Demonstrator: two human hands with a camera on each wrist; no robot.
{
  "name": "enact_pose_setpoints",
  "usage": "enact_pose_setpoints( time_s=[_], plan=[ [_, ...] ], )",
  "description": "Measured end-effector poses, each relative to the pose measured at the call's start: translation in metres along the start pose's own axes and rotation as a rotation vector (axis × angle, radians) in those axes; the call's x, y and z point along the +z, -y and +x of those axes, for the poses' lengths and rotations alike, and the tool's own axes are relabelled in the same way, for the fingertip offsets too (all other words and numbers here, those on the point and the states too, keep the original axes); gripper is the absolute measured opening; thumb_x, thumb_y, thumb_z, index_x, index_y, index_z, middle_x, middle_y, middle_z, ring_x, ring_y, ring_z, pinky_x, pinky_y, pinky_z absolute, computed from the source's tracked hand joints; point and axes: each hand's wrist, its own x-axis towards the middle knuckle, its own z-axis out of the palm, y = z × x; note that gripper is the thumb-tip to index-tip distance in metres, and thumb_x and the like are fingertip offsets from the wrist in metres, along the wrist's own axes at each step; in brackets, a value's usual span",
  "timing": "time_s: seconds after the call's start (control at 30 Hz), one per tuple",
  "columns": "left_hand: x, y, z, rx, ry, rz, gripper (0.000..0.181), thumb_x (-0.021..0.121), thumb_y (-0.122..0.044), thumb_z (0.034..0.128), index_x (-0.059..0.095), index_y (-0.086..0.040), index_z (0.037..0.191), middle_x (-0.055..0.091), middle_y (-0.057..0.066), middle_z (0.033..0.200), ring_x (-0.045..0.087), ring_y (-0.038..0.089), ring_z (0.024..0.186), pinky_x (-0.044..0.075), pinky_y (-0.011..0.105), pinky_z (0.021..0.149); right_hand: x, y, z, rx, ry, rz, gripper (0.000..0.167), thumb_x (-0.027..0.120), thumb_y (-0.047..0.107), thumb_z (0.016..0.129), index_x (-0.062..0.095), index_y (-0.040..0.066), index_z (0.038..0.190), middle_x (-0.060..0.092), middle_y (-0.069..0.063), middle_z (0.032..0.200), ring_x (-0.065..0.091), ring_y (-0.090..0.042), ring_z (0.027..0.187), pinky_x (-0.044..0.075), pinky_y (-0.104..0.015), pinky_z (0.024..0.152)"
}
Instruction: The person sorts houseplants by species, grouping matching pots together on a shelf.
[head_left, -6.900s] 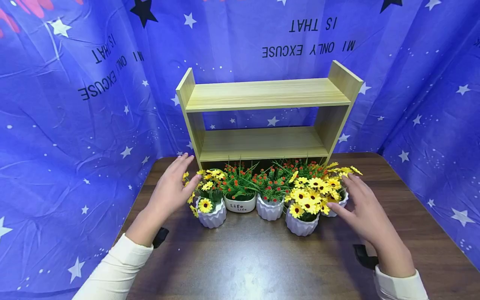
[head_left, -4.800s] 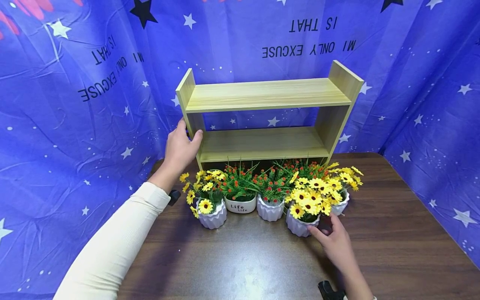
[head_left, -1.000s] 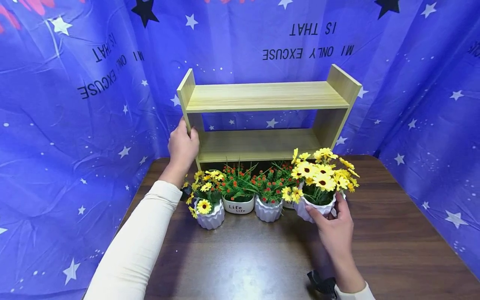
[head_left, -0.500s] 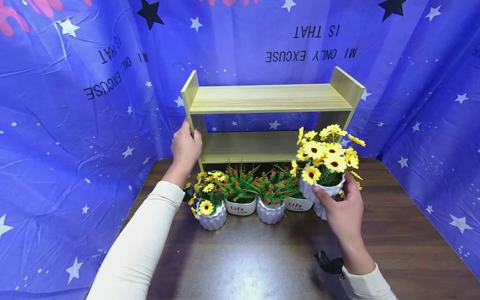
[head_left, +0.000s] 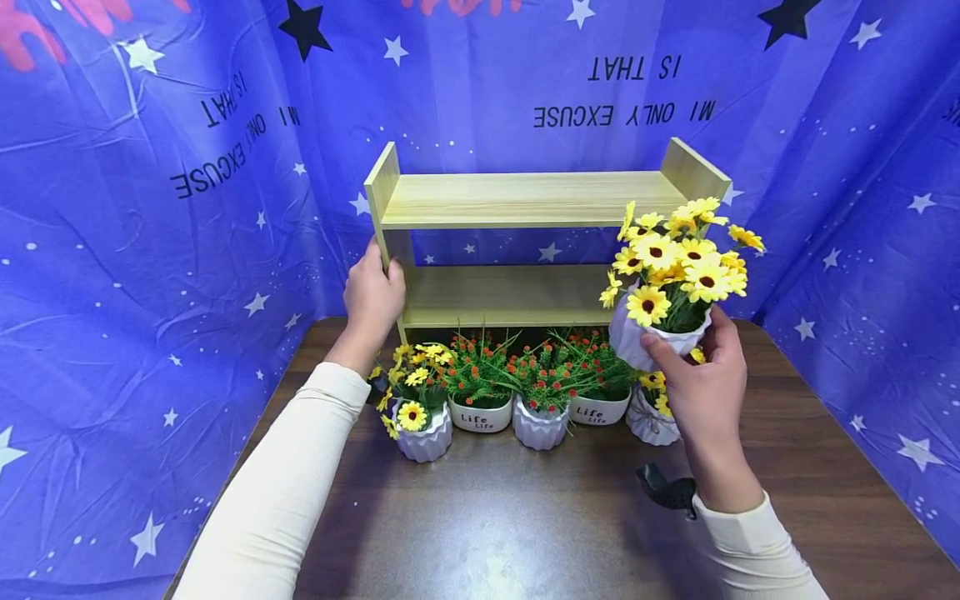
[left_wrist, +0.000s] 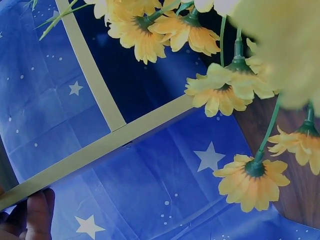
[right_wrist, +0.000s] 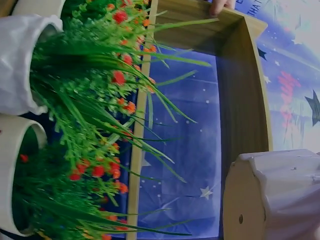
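My right hand [head_left: 711, 396] holds a white fluted flowerpot [head_left: 654, 337] of yellow daisies, raised above the table before the right part of the wooden shelf [head_left: 517, 200]. The thumb lies on the pot's near side; the other fingers are mostly hidden behind it. In the right wrist view the pot's underside [right_wrist: 245, 210] shows a small hole. My left hand [head_left: 372, 293] grips the shelf's left side panel, thumb on the inner side. The left wrist view shows its fingers [left_wrist: 39, 212] at the panel edge, with yellow daisies [left_wrist: 252, 182] close to the camera.
Along the shelf's foot stand a yellow daisy pot [head_left: 423, 437], a "Life" planter [head_left: 482, 418], a white pot with red blooms [head_left: 542, 429], a second "Life" planter [head_left: 600, 410] and a twine-tied daisy pot [head_left: 651, 423]. Brown table [head_left: 465, 517]; blue star-patterned curtain [head_left: 480, 92] behind.
My right hand has lifted the flowerpot from the table, up and to the right, uncovering the right "Life" planter and the twine-tied pot. Earlier my left hand moved onto the shelf panel, where it stays.
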Motion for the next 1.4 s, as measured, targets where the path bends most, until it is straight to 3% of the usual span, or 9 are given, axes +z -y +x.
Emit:
enact_pose_setpoints(
  time_s=[0.33, 0.6, 0.87, 1.17, 1.4],
  plan=[
    [0.001, 0.001, 0.002, -0.012, 0.003, 0.003, 0.036, 0.046, -0.022, 0.0920, 0.049, -0.014, 0.127, 0.064, 0.014, 0.108, 0.059, 0.040, 0.095, 0.044, 0.054, 0.072, 0.006, 0.010, 0.024, -0.056, 0.028, -0.027, 0.073, 0.079, 0.017, 0.072, 0.042, 0.018, 0.135, 0.053, -0.005, 0.120, 0.055, -0.018, 0.103, 0.047, -0.020, 0.075],
    [0.000, 0.002, 0.003, -0.010, -0.008, -0.003, 0.038, 0.047, -0.021, 0.0920, 0.049, -0.014, 0.129, 0.063, 0.014, 0.109, 0.059, 0.041, 0.095, 0.043, 0.055, 0.072, 0.013, 0.040, 0.047, -0.111, 0.017, -0.033, 0.070, 0.078, 0.016, 0.073, 0.043, 0.016, 0.133, 0.053, -0.006, 0.121, 0.050, -0.018, 0.108, 0.042, -0.027, 0.083],
    [-0.001, 0.001, 0.002, -0.010, -0.009, 0.001, 0.036, 0.046, -0.022, 0.0917, 0.050, -0.013, 0.126, 0.064, 0.015, 0.107, 0.059, 0.041, 0.094, 0.043, 0.055, 0.070, 0.017, 0.067, 0.072, -0.146, 0.004, -0.006, 0.066, 0.077, 0.014, 0.074, 0.044, 0.012, 0.132, 0.055, -0.007, 0.119, 0.052, -0.018, 0.106, 0.042, -0.027, 0.081],
    [0.000, -0.001, 0.002, 0.005, -0.012, 0.011, 0.032, 0.046, -0.023, 0.0917, 0.051, -0.013, 0.122, 0.064, 0.014, 0.106, 0.059, 0.041, 0.093, 0.043, 0.055, 0.069, 0.015, 0.079, 0.100, -0.118, 0.026, -0.031, 0.064, 0.076, 0.017, 0.074, 0.045, 0.011, 0.130, 0.056, -0.006, 0.119, 0.054, -0.017, 0.104, 0.043, -0.026, 0.084],
    [0.000, -0.001, 0.001, -0.004, -0.014, 0.010, 0.035, 0.046, -0.023, 0.0919, 0.050, -0.012, 0.125, 0.063, 0.015, 0.106, 0.059, 0.041, 0.095, 0.043, 0.055, 0.071, 0.022, 0.079, 0.122, -0.082, 0.067, 0.016, 0.065, 0.078, 0.016, 0.072, 0.046, 0.010, 0.128, 0.056, -0.006, 0.121, 0.054, -0.016, 0.105, 0.043, -0.026, 0.086]
  ],
)
